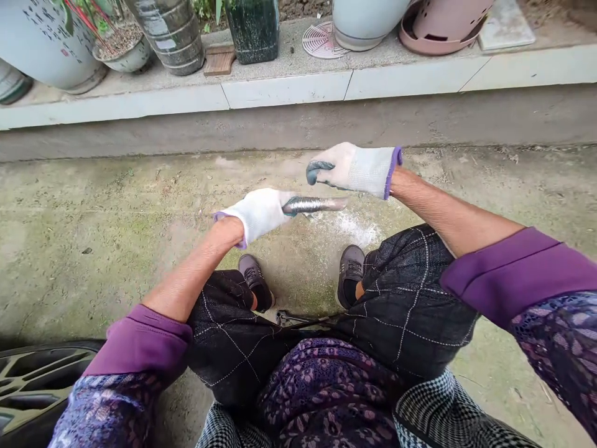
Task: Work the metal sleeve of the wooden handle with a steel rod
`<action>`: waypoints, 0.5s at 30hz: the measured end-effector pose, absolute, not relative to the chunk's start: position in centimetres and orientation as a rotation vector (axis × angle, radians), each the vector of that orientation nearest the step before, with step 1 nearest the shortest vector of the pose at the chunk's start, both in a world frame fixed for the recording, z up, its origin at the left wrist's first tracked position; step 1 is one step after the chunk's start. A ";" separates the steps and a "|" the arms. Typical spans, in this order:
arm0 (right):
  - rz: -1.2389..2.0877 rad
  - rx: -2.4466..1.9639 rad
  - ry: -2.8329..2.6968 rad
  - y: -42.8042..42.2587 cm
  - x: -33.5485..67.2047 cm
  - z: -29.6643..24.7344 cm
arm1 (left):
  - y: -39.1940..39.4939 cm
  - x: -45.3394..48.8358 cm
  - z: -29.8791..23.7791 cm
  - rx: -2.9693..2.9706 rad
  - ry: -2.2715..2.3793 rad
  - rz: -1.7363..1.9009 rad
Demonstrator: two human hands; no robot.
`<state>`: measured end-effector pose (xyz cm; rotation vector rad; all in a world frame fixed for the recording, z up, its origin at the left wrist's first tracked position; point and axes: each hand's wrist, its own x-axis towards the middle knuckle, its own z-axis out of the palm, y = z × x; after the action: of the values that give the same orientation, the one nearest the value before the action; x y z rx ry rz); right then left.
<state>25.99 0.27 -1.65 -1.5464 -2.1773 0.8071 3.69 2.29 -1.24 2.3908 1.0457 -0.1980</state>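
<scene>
My left hand [262, 211], in a white knit glove with a purple cuff, is closed around one end of a short silvery rod [313, 205]. The rod's middle looks shiny and ridged, and its right end is greyish brown and blurred. Just above that end hovers my right hand [339, 167], in a matching glove with dark grey fingertips. Its fingers are curled inward, and whatever they may hold is hidden. Below the rod, white powder [358, 229] lies scattered on the concrete between my shoes.
A low tiled ledge [289, 91] runs across the front, bearing a white pot [368, 22], a pink pot [448, 22], a dark green container [253, 31] and a cut plastic bottle [170, 37]. At lower left is a dark wheel [41, 386]. My knees flank the work area.
</scene>
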 end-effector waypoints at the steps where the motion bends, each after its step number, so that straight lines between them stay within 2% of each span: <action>1: 0.880 -1.569 -2.139 0.4 26.2 -1.9 | 2.0 3.9 -0.7 2.333 1.030 -0.069; 4: 1.013 -1.626 -2.011 0.4 26.0 -2.1 | 2.2 4.0 0.5 2.134 1.130 0.189; 8: 0.888 -1.449 -2.073 0.0 24.7 -1.8 | 3.7 3.5 0.4 2.129 1.363 0.247; 12: 0.934 -1.501 -2.192 -0.5 24.1 -1.0 | 5.2 3.1 -1.1 2.491 1.539 -0.152; 15: 0.909 -1.598 -2.182 -0.5 24.7 -0.2 | 5.4 2.8 -1.8 2.610 1.466 -0.486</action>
<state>24.66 -0.53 -0.18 -1.5983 -2.1824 0.9091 2.78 5.37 -1.77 2.6098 1.4660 -0.4855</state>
